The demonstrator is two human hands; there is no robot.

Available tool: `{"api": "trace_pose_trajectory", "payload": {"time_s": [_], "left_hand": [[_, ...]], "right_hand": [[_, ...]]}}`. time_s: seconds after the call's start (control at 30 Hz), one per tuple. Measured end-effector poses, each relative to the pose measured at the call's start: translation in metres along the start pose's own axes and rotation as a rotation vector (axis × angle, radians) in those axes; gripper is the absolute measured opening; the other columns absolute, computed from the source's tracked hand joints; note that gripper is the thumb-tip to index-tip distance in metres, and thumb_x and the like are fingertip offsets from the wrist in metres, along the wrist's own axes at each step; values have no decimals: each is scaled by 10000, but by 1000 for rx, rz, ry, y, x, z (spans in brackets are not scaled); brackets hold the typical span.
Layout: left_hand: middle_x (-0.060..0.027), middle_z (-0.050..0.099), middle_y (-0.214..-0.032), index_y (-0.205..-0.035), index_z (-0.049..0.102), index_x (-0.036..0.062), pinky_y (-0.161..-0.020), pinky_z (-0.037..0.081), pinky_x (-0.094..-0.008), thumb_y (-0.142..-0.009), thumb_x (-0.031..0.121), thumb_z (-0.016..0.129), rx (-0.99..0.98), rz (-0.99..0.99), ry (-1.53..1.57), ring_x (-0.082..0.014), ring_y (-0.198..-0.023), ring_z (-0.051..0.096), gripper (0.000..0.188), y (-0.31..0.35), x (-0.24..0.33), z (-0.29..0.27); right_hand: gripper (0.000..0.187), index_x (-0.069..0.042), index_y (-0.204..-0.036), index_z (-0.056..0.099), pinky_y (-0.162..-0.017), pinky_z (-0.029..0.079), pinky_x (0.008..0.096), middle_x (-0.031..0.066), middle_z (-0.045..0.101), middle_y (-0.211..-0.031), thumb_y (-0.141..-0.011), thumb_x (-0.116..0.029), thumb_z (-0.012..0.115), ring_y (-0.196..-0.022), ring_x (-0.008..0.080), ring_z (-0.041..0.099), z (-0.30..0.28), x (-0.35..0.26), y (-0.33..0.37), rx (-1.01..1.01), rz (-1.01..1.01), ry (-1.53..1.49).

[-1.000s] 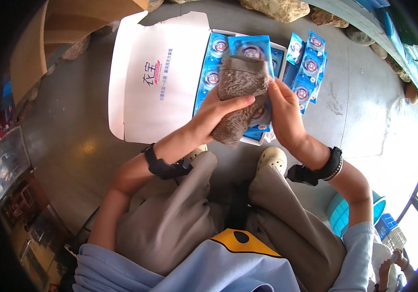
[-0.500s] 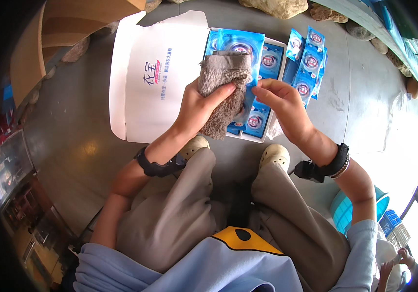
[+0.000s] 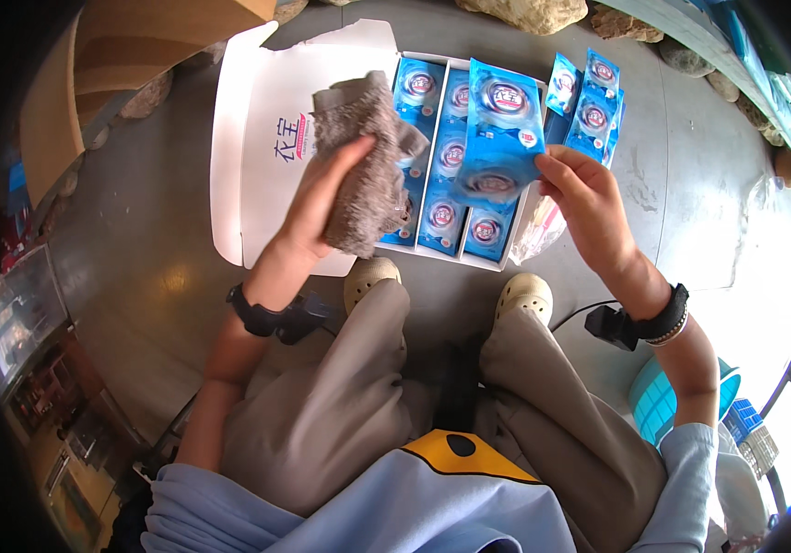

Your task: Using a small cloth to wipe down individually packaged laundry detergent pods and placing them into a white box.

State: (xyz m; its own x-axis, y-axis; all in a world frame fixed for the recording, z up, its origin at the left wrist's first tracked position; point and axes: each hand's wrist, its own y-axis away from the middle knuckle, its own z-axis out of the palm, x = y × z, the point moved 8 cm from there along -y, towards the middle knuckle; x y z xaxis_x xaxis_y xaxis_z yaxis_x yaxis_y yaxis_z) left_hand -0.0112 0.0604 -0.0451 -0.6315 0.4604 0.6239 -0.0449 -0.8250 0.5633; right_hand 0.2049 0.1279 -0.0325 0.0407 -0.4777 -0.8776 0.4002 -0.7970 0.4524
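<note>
My left hand (image 3: pixel 314 207) is closed around a folded grey-brown fluffy cloth (image 3: pixel 369 180), held above the open white carton's lid (image 3: pixel 252 207). Between thumb and fingers, my right hand (image 3: pixel 591 205) pinches the right edge of a strip of blue sachets (image 3: pixel 506 103). That strip hangs over the carton, apart from the cloth. Inside the carton, blue sachets (image 3: pixel 418 85) lie in rows, parted by white dividers (image 3: pixel 428 164); the cloth and the strip hide some of them. Just right of the carton lie more blue sachet strips (image 3: pixel 594 118).
A crumpled clear plastic bag (image 3: pixel 537 232) rests against the carton's right side. A brown cardboard box (image 3: pixel 128 74) stands at the far left, with large stones (image 3: pixel 529 13) along the far edge. A turquoise basket (image 3: pixel 655 405) sits at the near right.
My hands have moved apart: the left went left with the cloth, the right went right with the sachet strip. The cloth no longer overlaps the strip, and more of the carton's rows show.
</note>
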Motion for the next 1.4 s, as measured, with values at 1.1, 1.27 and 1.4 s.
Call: {"api": "trace_pose_trajectory", "payload": {"time_s": [1.1, 1.27, 1.4], "left_hand": [[-63, 552, -966, -1092, 468, 60, -720, 504, -279, -810, 291, 574, -237, -39, 109, -141, -852, 562, 379, -25, -41, 53], [-58, 560, -924, -1071, 484, 48, -569, 519, -279, -771, 198, 624, -149, -151, -2, -132, -751, 579, 363, -24, -49, 49], [-59, 582, -884, -1037, 502, 44, -536, 521, -284, -735, 121, 655, -59, -100, -114, -149, -715, 598, 348, -24, -46, 40]], "right_hand": [[176, 57, -882, 578, -420, 403, 194, 29, 568, -667, -802, -100, 581, -509, 58, 489, 32, 7, -5, 72, 48, 77], [150, 55, -865, 575, -429, 414, 202, 53, 578, -662, -773, -63, 572, -493, 67, 508, 40, 14, -9, -23, -11, 202], [163, 65, -872, 572, -434, 421, 206, 52, 578, -661, -774, -65, 569, -501, 71, 520, 41, 28, -9, -54, 31, 232]]}}
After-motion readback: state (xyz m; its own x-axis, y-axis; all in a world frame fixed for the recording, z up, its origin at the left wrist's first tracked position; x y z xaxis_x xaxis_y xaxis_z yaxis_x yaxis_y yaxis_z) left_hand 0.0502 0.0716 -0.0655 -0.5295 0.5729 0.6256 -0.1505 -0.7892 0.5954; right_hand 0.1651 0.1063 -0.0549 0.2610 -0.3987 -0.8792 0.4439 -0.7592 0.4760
